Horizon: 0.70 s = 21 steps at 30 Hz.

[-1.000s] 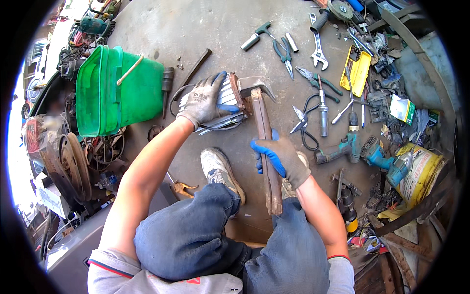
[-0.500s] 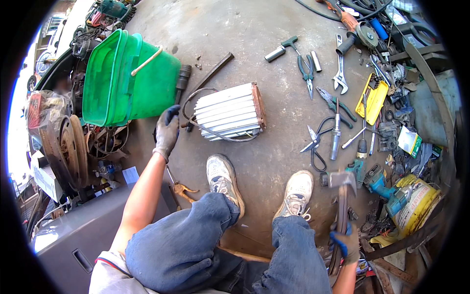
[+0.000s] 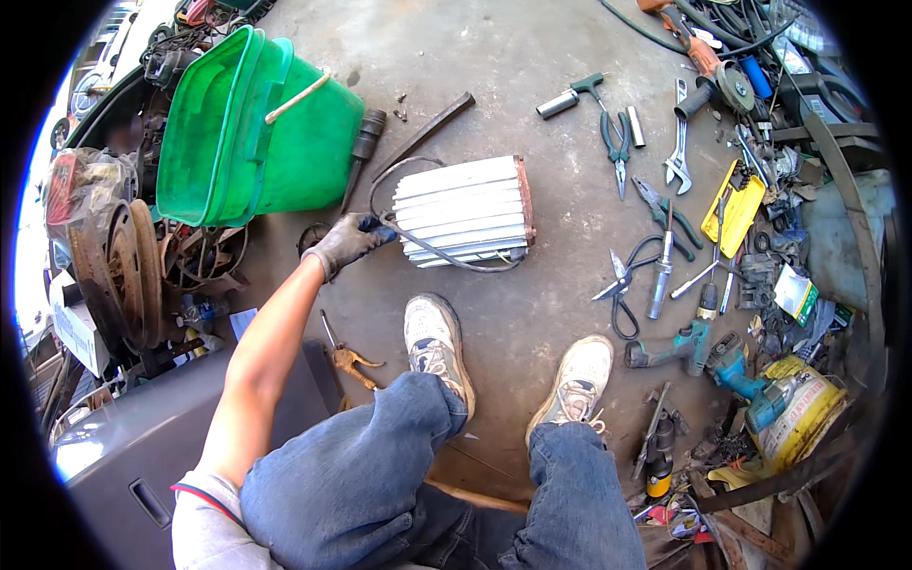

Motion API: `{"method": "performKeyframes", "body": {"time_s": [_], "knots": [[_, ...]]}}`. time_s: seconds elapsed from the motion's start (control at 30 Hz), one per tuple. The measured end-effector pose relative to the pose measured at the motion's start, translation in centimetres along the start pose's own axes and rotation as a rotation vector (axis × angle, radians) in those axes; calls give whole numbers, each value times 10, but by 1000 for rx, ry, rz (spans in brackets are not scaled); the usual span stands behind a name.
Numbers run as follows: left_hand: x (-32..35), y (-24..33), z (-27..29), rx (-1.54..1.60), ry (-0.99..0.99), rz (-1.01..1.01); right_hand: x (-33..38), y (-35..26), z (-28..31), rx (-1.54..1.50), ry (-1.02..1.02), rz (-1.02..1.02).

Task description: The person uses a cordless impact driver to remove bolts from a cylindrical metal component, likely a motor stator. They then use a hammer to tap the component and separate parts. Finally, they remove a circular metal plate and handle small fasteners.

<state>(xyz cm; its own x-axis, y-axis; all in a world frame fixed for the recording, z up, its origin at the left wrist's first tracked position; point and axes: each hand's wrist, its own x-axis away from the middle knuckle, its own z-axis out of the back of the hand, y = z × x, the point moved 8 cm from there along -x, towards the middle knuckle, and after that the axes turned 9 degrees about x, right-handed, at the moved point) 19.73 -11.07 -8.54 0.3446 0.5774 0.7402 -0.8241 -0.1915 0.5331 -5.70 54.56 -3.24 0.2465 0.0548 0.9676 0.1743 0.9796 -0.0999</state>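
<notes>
Yellow on the tub (image 3: 812, 423) at far right, with a printed pale label, and white-and-green on the carton (image 3: 796, 294) beyond it, also printed. On the concrete floor (image 3: 513, 318), ahead of the left shoe (image 3: 432, 342) and right of the green bucket (image 3: 304, 157), has a ribbed silver-grey motor casing (image 3: 461, 209), rust-brown at its right end, looped by a dark cable (image 3: 484, 270). Reaches from lower left with the gloved left hand (image 3: 350, 245), fingers close together by the cable's left loop; cannot tell whether pinching. Cannot tell the right hand's state, out of view.
</notes>
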Motion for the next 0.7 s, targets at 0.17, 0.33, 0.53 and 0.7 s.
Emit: {"method": "performKeyframes", "body": {"time_s": [0.17, 0.33, 0.53, 0.7], "knots": [[41, 79, 8, -258, 91, -145, -13, -34, 34, 106, 139, 89], [73, 172, 7, -461, 174, -299, 3, -272, 82, 189, 480, 733], [87, 263, -26, -864, 218, -534, 23, -514, 37, 379, 501, 1446], [77, 314, -52, -893, 235, -652, -30, -515, 39, 174, 346, 1225]]}}
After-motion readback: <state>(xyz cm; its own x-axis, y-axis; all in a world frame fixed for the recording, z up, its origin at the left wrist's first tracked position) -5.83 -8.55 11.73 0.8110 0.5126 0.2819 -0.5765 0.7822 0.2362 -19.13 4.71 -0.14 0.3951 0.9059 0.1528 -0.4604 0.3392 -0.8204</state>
